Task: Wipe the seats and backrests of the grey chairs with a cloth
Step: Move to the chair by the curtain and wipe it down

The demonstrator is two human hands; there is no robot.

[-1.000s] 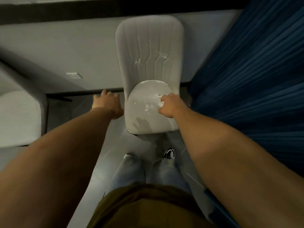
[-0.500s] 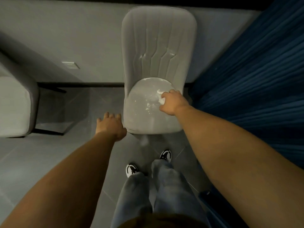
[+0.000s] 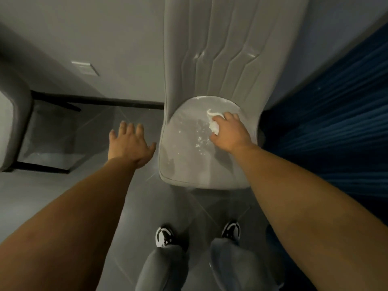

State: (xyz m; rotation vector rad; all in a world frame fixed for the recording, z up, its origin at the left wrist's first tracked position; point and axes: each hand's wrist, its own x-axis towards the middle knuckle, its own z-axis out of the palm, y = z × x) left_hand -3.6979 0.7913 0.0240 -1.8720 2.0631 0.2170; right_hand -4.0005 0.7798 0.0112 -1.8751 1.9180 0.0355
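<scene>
A grey upholstered chair stands in front of me, its ribbed backrest (image 3: 226, 49) rising toward the wall and its rounded seat (image 3: 189, 156) streaked with white residue. My right hand (image 3: 230, 133) grips a crumpled white cloth (image 3: 214, 124) and holds it against the right rear part of the seat. My left hand (image 3: 129, 143) hovers over the floor just left of the seat, fingers spread and straight, holding nothing.
A second grey chair (image 3: 10, 131) with black legs stands at the far left. Dark blue curtain folds (image 3: 336, 114) hang close on the right. A grey wall with a socket plate (image 3: 85, 68) runs behind. My shoes (image 3: 164, 236) stand on grey floor tiles.
My right hand has slid the cloth back and to the right across the seat. My left hand has opened and spread its fingers beside the seat. The view has drawn closer to the chair.
</scene>
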